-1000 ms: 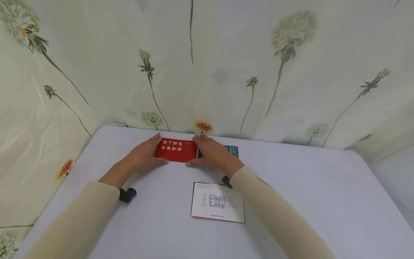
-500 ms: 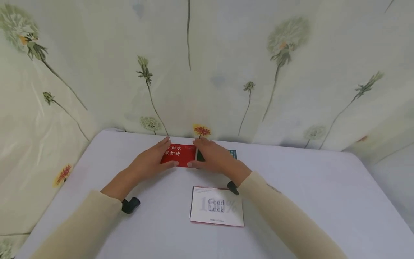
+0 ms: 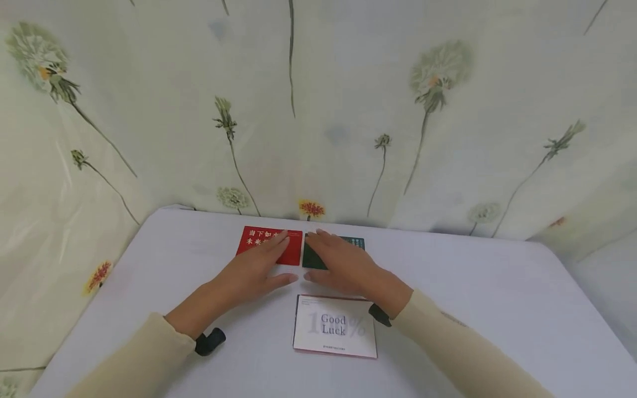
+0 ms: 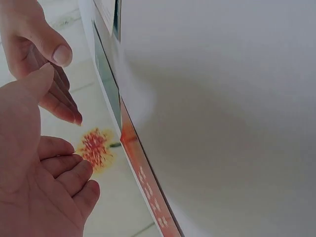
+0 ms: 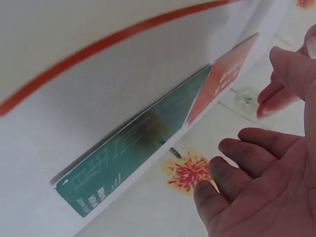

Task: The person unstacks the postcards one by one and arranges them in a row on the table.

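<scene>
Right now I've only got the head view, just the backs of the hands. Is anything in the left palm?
Observer: Nothing; the left wrist view shows the left hand palm-side on, holding nothing.
Operator: And the right one?
Observer: The right wrist view shows nothing in the right hand either.
Operator: Is that one touching a card?
Observer: No, in that same view its fingers stand clear of the green card and red card, with flowered cloth behind them.
</scene>
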`<state>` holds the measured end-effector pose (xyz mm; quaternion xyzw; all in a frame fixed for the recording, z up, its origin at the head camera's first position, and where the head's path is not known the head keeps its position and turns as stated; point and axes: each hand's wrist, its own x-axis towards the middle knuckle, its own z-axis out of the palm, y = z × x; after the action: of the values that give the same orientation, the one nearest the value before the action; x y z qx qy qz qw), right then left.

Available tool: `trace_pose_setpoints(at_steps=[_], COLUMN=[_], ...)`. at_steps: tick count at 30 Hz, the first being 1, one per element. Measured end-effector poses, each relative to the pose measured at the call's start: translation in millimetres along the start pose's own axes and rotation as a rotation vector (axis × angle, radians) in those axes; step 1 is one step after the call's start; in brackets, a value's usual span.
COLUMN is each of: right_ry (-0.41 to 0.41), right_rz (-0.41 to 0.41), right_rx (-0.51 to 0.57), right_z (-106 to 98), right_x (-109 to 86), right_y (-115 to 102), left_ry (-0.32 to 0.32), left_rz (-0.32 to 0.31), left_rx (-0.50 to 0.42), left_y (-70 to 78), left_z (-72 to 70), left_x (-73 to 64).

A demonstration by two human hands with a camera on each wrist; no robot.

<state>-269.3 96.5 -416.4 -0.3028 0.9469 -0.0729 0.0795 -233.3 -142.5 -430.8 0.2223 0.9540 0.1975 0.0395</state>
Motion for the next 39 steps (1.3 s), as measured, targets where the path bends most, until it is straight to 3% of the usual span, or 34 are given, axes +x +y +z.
trace_pose_setpoints(at_steps=[9, 18, 26, 33, 39], right_ry=[0.052, 0.020, -0.047, -0.057, -0.073], right_rz=[-0.079, -0.056, -0.051, -0.055, -0.002], right_rx=[-0.050, -0.020, 0.024, 0.018, 0.011], right_z=[-14.6, -10.6, 3.4, 23.4, 29.9], right_x=[-21.5, -52.4, -89.1, -112.4, -123.5], right_y=[-1.6, -6.3, -3.7, 4.6, 11.2], left_ry=[0.017, -0.056, -0.168, -0.184, -0.199], left_rz=[0.116, 0.145, 0.169, 0.179, 0.155], left_rx=[0.060, 0.110, 0.080, 0.078, 0.080], left_y=[15.6, 34.8, 47.8, 48.1, 48.4], left_z=[-6.4, 7.9, 25.8, 35.8, 37.5], left_x=[2.4, -10.4, -27.7, -38.9, -43.6])
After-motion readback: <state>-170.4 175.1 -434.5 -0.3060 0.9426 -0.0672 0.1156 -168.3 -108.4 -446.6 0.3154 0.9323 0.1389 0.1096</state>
